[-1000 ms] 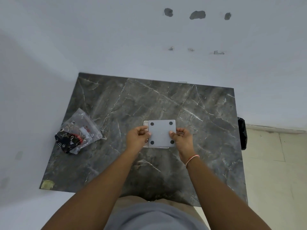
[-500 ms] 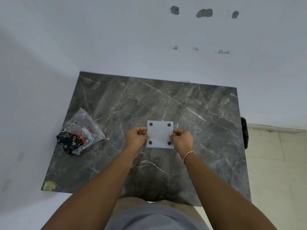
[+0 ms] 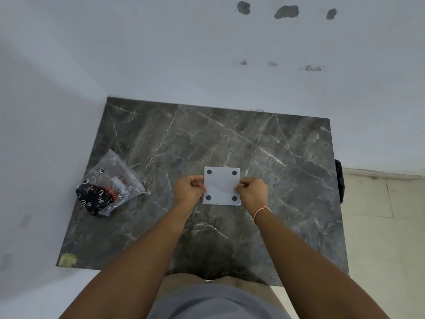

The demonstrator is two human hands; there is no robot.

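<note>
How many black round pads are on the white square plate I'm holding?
4, at the corners of the plate: far-left pad, far-right pad, near-left pad, near-right pad. Its underside is hidden.

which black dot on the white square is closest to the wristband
The dot at the white square's near right corner, beside the right hand; the other three sit farther from the wristband.

Dark grey marble tabletop (image 3: 253, 139), clear plastic bag (image 3: 110, 183) of patterned cloth near its left edge.
</note>
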